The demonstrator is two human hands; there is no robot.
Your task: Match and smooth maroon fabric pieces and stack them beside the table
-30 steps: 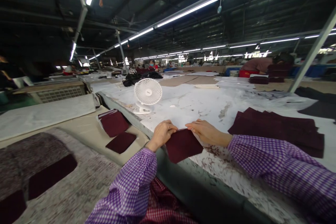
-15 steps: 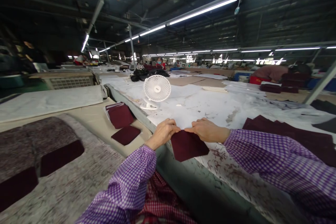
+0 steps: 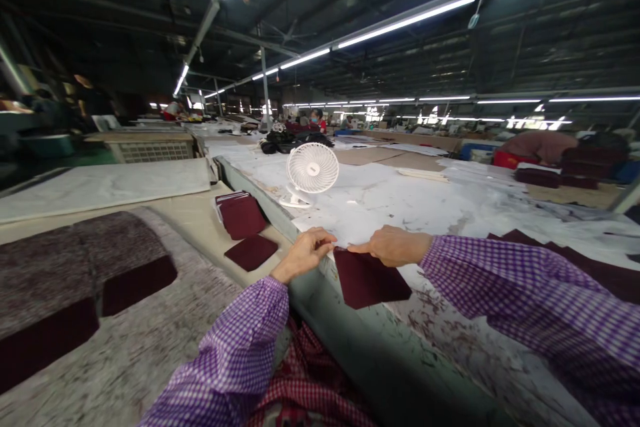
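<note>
A maroon fabric piece (image 3: 371,280) with cut corners lies at the near edge of the white-covered table. My right hand (image 3: 393,245) is at its top edge, the index finger stretched along the fold and the other fingers curled under; the thumb is mostly hidden. Just left of the piece's upper left corner is my left hand (image 3: 304,253), its thumb and fingertips slightly apart with nothing visible between them. On the lower surface to the left lie a stack of maroon pieces (image 3: 243,217) and a single maroon piece (image 3: 251,252).
A white clip fan (image 3: 313,169) stands on the table (image 3: 380,207) beyond my hands. More maroon pieces (image 3: 575,260) lie beyond my right sleeve. Mottled fabric panels with maroon bands (image 3: 140,285) are at left. A person (image 3: 537,147) bends over at the far right.
My left hand has come off the fabric's top edge and moved slightly left. My right index finger has slid towards the upper left corner. The view has shifted a little to the left.
</note>
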